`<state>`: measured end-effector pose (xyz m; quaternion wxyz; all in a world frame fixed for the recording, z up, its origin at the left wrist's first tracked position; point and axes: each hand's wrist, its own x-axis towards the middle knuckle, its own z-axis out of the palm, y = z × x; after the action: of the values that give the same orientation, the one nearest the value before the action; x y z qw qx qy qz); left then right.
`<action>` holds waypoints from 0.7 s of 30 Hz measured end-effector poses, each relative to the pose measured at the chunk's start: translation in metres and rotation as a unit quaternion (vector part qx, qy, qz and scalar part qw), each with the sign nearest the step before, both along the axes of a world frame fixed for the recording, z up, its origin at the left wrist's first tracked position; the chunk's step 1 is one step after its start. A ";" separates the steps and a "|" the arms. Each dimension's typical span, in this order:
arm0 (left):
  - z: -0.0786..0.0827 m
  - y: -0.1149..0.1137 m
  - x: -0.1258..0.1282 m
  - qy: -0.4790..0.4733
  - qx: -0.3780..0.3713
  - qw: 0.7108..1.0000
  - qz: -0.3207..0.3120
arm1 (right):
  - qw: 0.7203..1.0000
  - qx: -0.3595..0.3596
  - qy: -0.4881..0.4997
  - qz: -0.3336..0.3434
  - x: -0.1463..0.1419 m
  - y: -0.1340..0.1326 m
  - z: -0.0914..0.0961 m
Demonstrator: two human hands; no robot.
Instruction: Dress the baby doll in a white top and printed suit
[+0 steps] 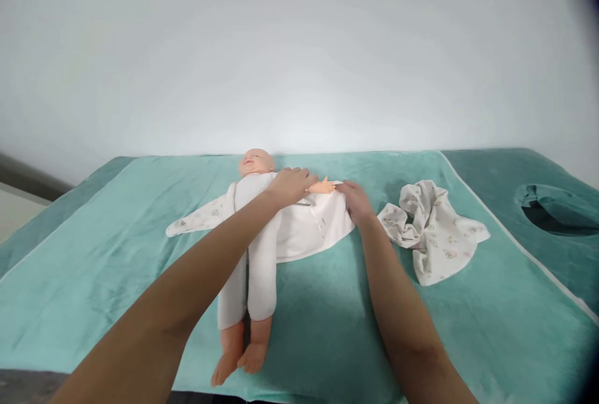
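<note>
A baby doll [262, 270] with a white cloth body lies on its back, head away from me and bare feet towards me. An open baby shirt [304, 232], white inside, is spread beneath it. One patterned sleeve [206, 215] reaches out to the left around the doll's arm. My left hand [291, 187] is closed over the doll's other arm, whose small hand [322, 187] sticks out to the right. At the shirt's far right edge, my right hand [356, 201] grips the cloth close to the doll's fingertips. Its fingertips are partly hidden.
A crumpled white patterned garment [437, 232] lies to the right of my right forearm. A teal cloth [116, 266] covers the table. Near the right edge is a clear, glossy object with a dark part [556, 210]. A pale wall [299, 54] rises behind.
</note>
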<state>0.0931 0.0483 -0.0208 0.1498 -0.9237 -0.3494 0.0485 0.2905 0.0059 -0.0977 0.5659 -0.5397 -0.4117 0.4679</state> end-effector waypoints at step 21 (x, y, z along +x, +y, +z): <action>-0.004 -0.004 -0.027 -0.197 -0.212 0.956 0.050 | 0.941 0.238 -0.148 0.190 -0.098 -0.058 0.061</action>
<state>0.0663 0.0440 -0.0247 -0.1236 -0.9069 -0.3991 -0.0540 0.1927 -0.0517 -0.0366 0.5111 -0.3645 -0.6851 0.3695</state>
